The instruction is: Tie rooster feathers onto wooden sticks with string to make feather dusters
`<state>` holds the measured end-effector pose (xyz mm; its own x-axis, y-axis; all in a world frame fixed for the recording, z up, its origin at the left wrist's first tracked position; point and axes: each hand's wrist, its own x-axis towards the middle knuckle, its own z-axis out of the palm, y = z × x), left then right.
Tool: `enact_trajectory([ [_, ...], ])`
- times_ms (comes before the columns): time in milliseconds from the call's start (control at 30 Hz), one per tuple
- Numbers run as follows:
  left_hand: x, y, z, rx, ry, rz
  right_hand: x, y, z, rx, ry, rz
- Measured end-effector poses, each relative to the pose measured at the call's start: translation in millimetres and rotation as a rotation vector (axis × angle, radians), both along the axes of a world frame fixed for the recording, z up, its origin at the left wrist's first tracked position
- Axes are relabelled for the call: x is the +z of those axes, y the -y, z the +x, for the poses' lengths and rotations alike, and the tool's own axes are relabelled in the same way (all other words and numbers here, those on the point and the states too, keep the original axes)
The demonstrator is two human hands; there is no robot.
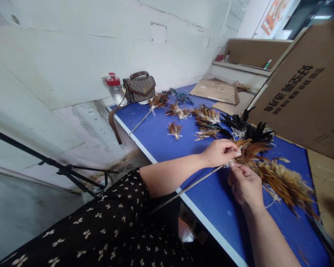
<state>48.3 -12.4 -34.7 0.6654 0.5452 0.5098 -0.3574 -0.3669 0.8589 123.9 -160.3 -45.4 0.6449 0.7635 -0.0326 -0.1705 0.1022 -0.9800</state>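
Note:
My left hand (220, 152) is closed in a pinch on a bunch of brown feathers (252, 150) where it meets a thin stick (183, 191). The stick slants down toward my lap. My right hand (245, 185) is curled just below, fingers closed against the base of the feathers and the stick. Both hands hover over the blue table (211, 207). A large fluffy brown feather pile (286, 183) lies right beside my right hand.
Small feather bundles (174, 129) and black feathers (245, 126) lie across the table. A second stick with feathers (144, 118), a brown handbag (139, 88) and a red-capped jar (114, 87) sit at the far end. Cardboard boxes (303, 92) stand at the right.

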Motion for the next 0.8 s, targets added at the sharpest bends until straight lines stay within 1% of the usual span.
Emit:
enact_trajectory([
  [133,1.2,3,-5,0.030,0.062,0.067,2.7,1,4,-0.024,-0.017,0.050],
  [267,2.6,7,-9,0.006,0.032,0.134,3.2,2,6,-0.052,-0.040,0.043],
  [367,3.6,9,-9,-0.018,0.001,0.111,4.0,2,5,-0.062,-0.048,0.060],
  [433,5.4,10,-10,-0.039,-0.005,0.065,5.5,2,4,-0.072,-0.039,0.072],
  [500,8.5,11,-11,-0.075,-0.025,-0.047,7.7,2,3,-0.076,-0.029,0.090],
  [667,16.2,16,-17,-0.236,-0.168,-0.490,11.8,3,2,-0.090,-0.015,0.138],
  [800,16.4,18,-16,-0.375,-0.242,-0.794,10.9,4,5,-0.089,-0.034,0.144],
])
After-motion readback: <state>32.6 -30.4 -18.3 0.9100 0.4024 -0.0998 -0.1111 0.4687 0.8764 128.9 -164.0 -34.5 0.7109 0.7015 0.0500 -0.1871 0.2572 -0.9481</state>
